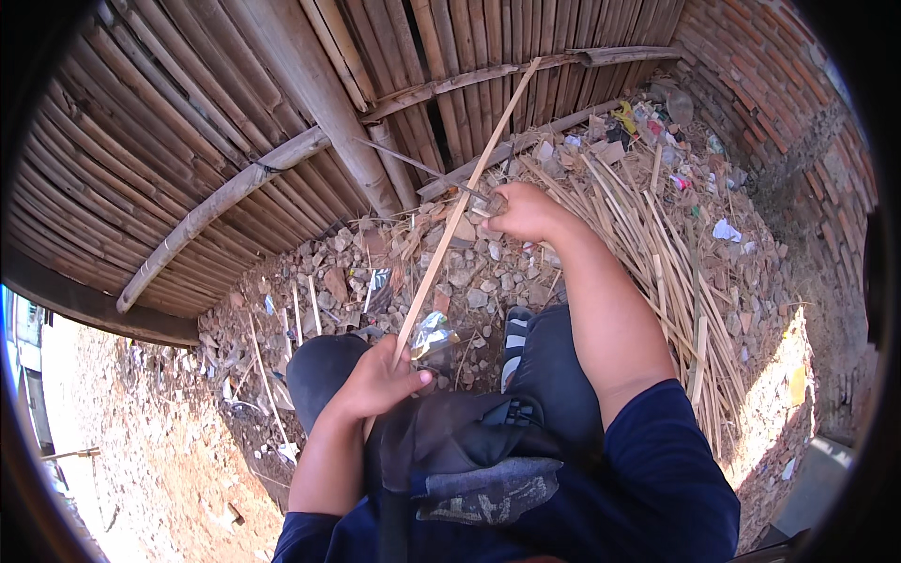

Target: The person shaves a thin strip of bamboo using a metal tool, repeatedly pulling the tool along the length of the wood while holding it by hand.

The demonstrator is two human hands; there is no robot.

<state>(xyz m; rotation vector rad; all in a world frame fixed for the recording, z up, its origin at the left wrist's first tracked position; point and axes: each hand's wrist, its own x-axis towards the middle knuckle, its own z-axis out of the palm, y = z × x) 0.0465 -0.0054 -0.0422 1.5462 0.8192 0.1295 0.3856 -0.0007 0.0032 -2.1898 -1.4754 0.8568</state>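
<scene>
Head view, from left to right: bamboo wall [188,122] curves over rubble-strewn ground [310,291]. Left hand [375,380], fingers curled shut, grips the lower end of a long thin bamboo strip [460,211] that slants up toward the wall. Right hand [526,214], arm stretched forward, closes around a knife [441,178] whose blade meets the strip partway up. Farther right lies a pile of split bamboo strips [657,253], beside a brick wall [779,84].
</scene>
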